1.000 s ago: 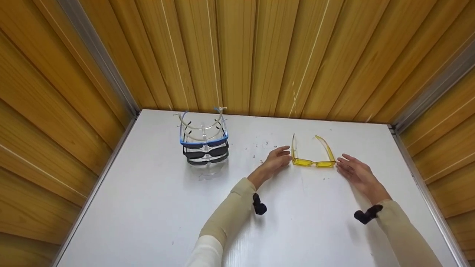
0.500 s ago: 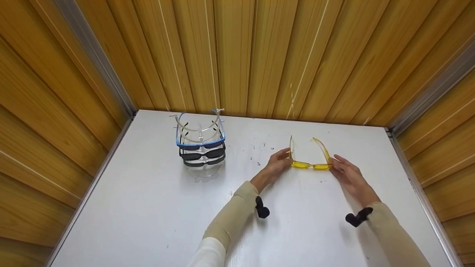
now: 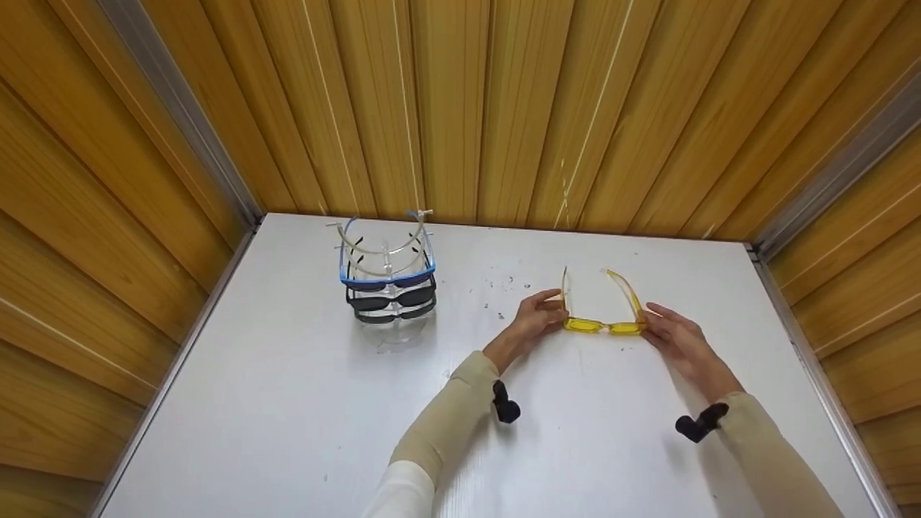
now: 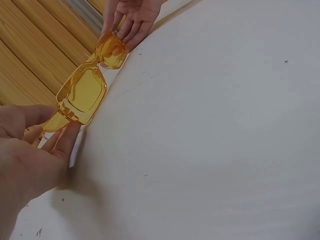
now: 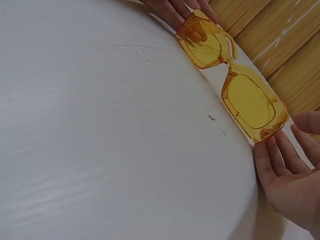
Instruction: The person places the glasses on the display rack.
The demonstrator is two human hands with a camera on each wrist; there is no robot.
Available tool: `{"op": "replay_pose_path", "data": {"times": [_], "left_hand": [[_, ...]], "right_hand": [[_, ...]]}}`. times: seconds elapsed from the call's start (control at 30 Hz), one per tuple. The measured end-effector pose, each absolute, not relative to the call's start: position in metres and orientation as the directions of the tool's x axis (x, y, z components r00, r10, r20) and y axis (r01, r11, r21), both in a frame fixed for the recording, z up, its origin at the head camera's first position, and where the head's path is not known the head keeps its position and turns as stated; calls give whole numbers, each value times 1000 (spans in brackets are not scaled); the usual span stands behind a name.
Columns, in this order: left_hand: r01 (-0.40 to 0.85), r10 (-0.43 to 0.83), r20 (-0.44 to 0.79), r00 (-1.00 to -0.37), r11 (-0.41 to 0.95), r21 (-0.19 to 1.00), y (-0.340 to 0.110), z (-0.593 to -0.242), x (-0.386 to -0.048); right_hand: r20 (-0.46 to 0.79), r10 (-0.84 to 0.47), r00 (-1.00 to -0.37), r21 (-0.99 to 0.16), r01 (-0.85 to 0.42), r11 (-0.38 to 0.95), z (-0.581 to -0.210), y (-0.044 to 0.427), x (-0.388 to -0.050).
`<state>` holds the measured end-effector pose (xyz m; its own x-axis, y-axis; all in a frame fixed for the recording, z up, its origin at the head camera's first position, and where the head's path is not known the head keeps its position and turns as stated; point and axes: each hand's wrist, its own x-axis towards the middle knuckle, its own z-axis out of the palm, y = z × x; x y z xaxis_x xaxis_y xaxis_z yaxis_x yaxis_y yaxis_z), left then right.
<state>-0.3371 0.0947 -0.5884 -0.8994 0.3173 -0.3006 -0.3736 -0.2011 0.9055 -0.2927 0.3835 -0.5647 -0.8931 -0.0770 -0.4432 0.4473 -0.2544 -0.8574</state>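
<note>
Yellow see-through sunglasses [image 3: 584, 326] stand on the white table with their temples spread toward the back wall. My left hand [image 3: 531, 322] pinches the left hinge corner between thumb and fingers, as the left wrist view shows at the yellow frame [image 4: 86, 92]. At the opposite corner, my right hand [image 3: 683, 349] grips the right hinge. In the right wrist view its fingers [image 5: 282, 155] lie under the frame's corner, with the thumb near the temple. Both lenses face me.
On the left of the table [image 3: 288, 403], a clear display stand [image 3: 367, 250] holds blue-framed sunglasses [image 3: 424, 276], black sunglasses [image 3: 416, 297] and a darker pair [image 3: 417, 312] below. Its upper arms carry none. Wood-look panels [image 3: 460, 108] wall in the back and sides.
Both hands have closed in from beside the yellow sunglasses and now hold their two hinge corners. The sunglasses have barely shifted. The display stand is unchanged apart from a slight camera shift.
</note>
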Motion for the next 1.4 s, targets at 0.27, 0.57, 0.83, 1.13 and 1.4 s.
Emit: {"op": "replay_pose_path", "data": {"times": [0.27, 0.57, 0.83, 1.13, 1.4], "left_hand": [[-366, 320, -297, -900, -183, 912, 89, -581, -332], [-387, 355, -300, -886, -205, 899, 80, -572, -326], [-399, 383, -300, -874, -212, 892, 68, -562, -321], [-416, 431, -296, -852, -214, 884, 56, -560, -313], [-424, 462, -301, -834, -189, 886, 41, -559, -307]], "right_hand": [[-456, -72, -887, -850, 458, -259, -559, 384, -285], [-464, -103, -880, -857, 475, -202, -552, 383, -273], [-457, -167, -874, -855, 483, -189, -543, 382, -265], [-462, -306, -833, -814, 535, -228, -540, 385, -258], [-472, -338, -814, -823, 545, -163, -535, 375, -255]]}}
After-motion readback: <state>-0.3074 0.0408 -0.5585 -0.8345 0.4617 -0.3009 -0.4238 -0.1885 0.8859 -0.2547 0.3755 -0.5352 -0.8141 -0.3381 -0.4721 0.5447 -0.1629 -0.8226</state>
